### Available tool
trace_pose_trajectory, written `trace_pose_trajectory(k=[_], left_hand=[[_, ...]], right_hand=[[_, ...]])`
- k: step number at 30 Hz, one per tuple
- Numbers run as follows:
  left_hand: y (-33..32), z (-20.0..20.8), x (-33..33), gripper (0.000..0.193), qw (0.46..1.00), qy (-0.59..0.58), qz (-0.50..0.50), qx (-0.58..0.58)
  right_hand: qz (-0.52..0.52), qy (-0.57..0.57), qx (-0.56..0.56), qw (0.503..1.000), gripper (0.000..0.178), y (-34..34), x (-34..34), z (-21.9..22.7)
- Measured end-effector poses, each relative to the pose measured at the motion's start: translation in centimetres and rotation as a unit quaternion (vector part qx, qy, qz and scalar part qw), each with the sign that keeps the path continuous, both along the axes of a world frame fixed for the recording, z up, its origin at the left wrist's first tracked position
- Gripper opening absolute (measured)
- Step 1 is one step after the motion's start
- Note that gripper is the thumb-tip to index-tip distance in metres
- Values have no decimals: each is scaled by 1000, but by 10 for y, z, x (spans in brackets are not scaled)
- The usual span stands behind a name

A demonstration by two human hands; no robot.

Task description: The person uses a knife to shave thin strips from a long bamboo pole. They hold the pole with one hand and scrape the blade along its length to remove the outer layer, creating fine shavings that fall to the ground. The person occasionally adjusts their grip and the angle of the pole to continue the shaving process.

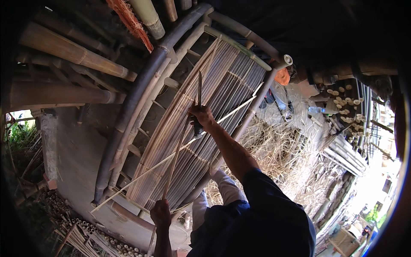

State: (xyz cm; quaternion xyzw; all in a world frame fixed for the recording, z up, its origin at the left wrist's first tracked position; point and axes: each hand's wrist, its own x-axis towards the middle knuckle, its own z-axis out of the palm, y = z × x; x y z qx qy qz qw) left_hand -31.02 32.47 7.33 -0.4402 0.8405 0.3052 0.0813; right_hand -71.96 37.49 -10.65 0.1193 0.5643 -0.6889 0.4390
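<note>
My right hand (203, 118) is closed round the dark handle of a knife (199, 85), whose narrow blade points away from me. A thin bamboo strip (174, 165) runs from beside the knife back to my left hand (161, 213), which is closed on it near the bench's near end. Under both hands lies the slatted seat of a bamboo bench (171, 115), made of many narrow slats. Another long, pale bamboo strip (171, 154) crosses the slats diagonally. The fingertips of both hands are partly hidden.
Thick bamboo poles (77, 92) reach in from the left toward the bench's dark curved rail (141, 94). Loose shavings (278, 154) cover the floor on the right. Beyond them are a plastic bottle (317, 110) and stacked bamboo poles (344, 156). Cut bamboo pieces (98, 240) lie at lower left.
</note>
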Motion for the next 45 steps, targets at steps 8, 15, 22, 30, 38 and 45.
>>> trace_pose_trajectory(k=[8, 15, 22, 30, 38, 45], left_hand=[[-11, -12, -41, 33, 999, 8, 29, 43], [-33, -9, -64, 41, 998, -9, 4, 58], [-100, -61, -80, 42, 1000, -24, -1, 10], [-212, -172, -83, 46, 933, -24, -61, -354], [-121, -278, 49, 49, 969, -156, -118, -151], [-50, -281, 93, 36, 961, -147, -89, 218]], right_hand=[[2, -27, 46, 999, 15, -32, -39, -22], [8, -16, 81, 997, 20, -34, -56, -23], [-36, -41, 72, 996, 26, -30, -50, -24], [99, 2, 193, 976, 29, 86, 56, -36], [289, 44, 305, 906, 24, 214, 183, -59], [314, 95, 353, 876, 16, 220, 241, -75]])
